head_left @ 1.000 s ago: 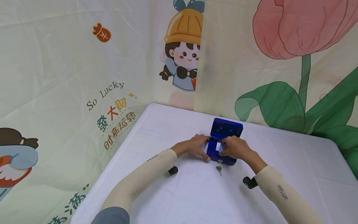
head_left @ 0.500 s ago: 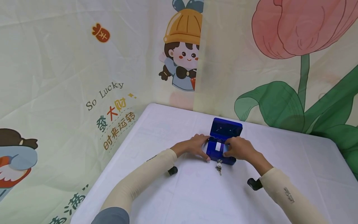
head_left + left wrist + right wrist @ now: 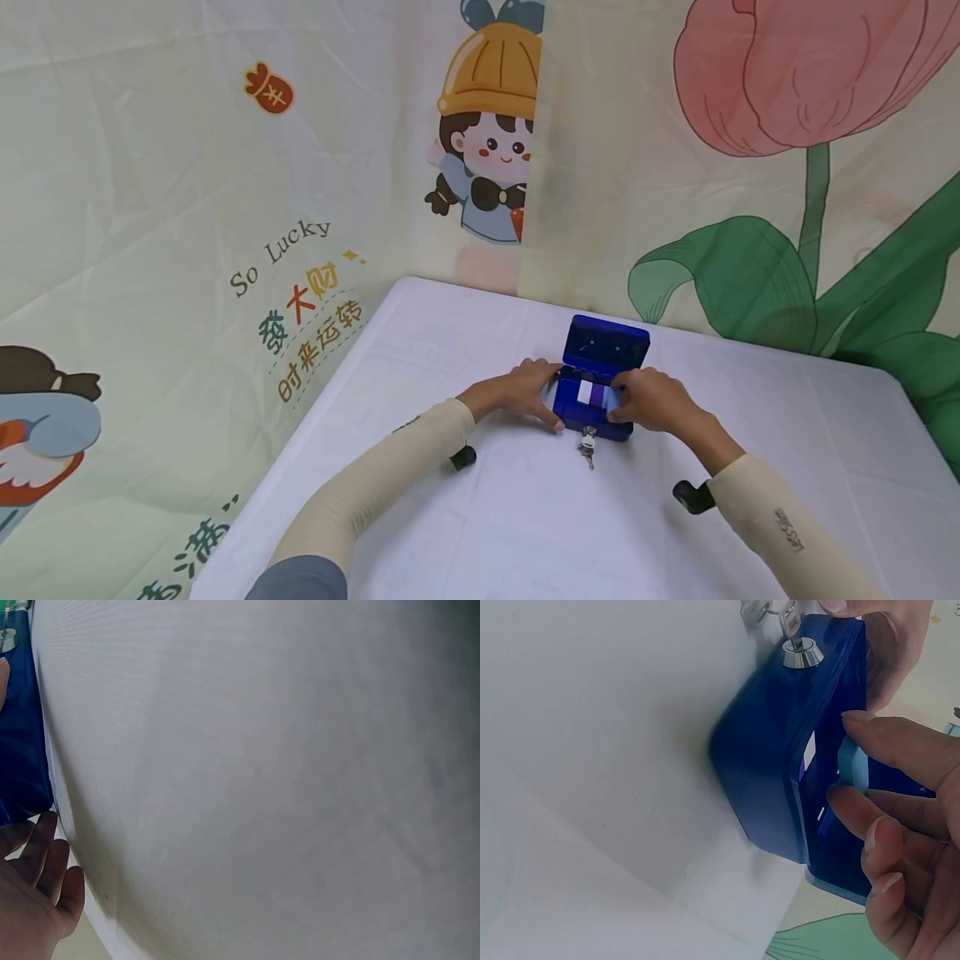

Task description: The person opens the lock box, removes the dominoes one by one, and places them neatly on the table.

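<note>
Right hand (image 3: 651, 400) has slid rightward, block (image 3: 853, 763) pinched lengthwise, thumb to finger; left hand (image 3: 527, 392) grips the box (image 3: 572, 413), keys (image 3: 588, 455) at its front.

The left arm (image 3: 483, 399), in a cream fabric sleeve (image 3: 382, 468) below a grey-blue cuff (image 3: 300, 578), reaches forward; the bare left hand (image 3: 527, 393) spreads thumb from fingers. The right arm (image 3: 711, 442), in a printed cream fabric sleeve (image 3: 772, 521), angles inward; the bare right hand (image 3: 654, 402) pinches between thumb (image 3: 900, 745) and forefinger (image 3: 857, 811), its remaining fingers curled.
</note>
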Demonstrator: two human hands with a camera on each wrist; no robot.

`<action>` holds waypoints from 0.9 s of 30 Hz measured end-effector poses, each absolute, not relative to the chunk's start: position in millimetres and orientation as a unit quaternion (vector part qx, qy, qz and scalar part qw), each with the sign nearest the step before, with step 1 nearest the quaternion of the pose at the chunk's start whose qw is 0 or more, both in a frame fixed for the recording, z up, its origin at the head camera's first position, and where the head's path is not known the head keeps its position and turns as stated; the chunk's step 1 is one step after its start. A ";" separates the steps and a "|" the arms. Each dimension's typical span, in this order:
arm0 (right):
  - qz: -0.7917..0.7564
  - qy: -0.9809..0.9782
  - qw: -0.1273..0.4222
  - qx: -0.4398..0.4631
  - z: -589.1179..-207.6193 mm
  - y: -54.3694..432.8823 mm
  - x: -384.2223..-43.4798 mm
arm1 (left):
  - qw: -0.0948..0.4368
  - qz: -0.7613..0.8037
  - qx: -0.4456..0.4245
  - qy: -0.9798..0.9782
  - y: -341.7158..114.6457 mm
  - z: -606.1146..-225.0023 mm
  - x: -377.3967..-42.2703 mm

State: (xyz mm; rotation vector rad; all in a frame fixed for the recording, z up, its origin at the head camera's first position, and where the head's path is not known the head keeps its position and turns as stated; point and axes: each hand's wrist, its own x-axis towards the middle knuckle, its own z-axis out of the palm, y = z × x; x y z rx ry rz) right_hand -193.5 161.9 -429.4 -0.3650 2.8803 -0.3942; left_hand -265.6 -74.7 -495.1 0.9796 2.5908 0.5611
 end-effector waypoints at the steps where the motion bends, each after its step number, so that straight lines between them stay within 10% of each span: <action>1: -0.135 0.978 0.107 -0.122 -428.5 162.1 -192.9 | 0.157 0.196 0.342 0.905 -74.6 -494.6 -265.6; 27: -0.133 0.977 0.121 -0.112 -421.5 185.4 -188.0 | 0.161 0.201 0.332 0.908 -73.4 -492.8 -263.3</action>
